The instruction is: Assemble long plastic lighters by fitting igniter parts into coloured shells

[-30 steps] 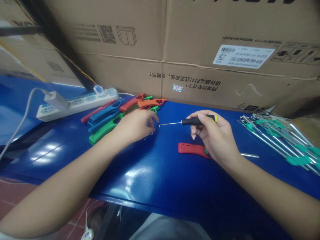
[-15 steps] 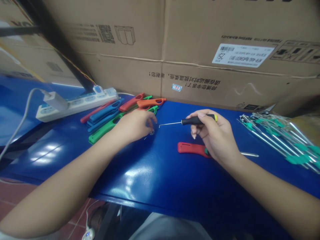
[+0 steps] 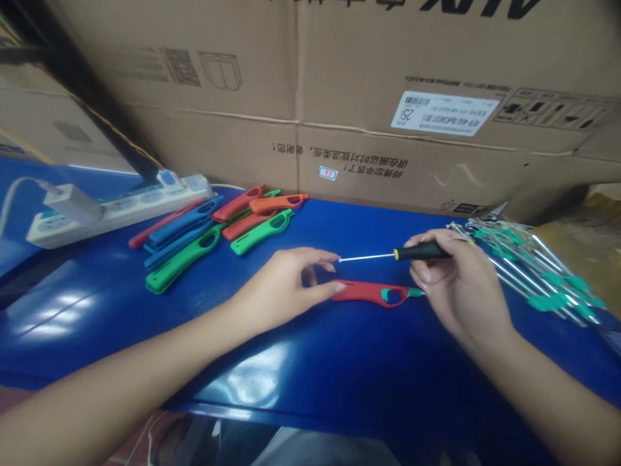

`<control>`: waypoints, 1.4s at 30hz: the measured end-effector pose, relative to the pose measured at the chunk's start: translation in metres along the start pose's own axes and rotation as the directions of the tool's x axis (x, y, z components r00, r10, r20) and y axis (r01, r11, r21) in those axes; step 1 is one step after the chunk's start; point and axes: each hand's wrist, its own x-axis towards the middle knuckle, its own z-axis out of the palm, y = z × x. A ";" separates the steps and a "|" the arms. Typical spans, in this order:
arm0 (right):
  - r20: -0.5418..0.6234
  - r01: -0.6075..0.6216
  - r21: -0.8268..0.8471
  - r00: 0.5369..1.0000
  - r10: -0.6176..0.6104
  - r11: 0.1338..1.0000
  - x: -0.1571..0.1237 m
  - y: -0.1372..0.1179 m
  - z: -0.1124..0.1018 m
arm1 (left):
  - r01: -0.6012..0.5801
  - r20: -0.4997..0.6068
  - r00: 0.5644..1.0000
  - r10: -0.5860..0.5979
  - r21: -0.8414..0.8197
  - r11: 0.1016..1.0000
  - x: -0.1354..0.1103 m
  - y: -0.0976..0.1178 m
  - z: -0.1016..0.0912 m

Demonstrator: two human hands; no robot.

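At the back stands a large cardboard box [image 3: 242, 142], cut off above and its contents hidden, behind a blue table [image 3: 339, 369]. The right hand [image 3: 468, 281] is clamped on a black-handled screwdriver [image 3: 421, 252], the left hand [image 3: 286, 283] has thumb and forefinger apart; between them, on the table, lies a red casing [image 3: 361, 293], its right end hidden. The screwdriver's tip [image 3: 341, 259], near the left hand, is hard to make out.

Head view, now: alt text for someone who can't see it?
The right hand holds a black-handled screwdriver, its tip close to the left hand, near a red plastic handle on a blue table. Red, orange, blue and green handles lie at left by a white power strip; metal rods with green parts at right.
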 end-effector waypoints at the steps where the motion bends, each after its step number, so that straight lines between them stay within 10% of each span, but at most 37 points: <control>1: -0.014 -0.035 0.031 0.999 0.035 0.999 0.000 0.002 -0.002 | -0.001 -0.017 1.000 0.001 -0.007 1.000 0.000 -0.002 0.005; 9: 0.007 -0.296 0.186 0.954 0.300 0.937 0.005 0.007 -0.004 | -0.086 -0.070 0.995 0.077 -0.142 0.986 0.000 -0.003 0.012; 26: -0.027 -0.293 0.201 0.952 0.304 0.935 0.006 0.006 -0.004 | -0.100 -0.117 0.989 0.090 -0.086 0.991 -0.004 0.003 0.009; 37: 0.181 -0.033 -0.023 0.983 0.036 0.999 0.005 -0.004 -0.016 | -0.211 0.036 0.977 0.210 0.027 0.977 -0.007 -0.001 0.012; 42: 0.410 0.141 -0.156 0.910 -0.065 0.978 -0.004 -0.011 -0.019 | -0.181 0.208 0.963 0.174 0.015 0.983 -0.010 0.003 0.016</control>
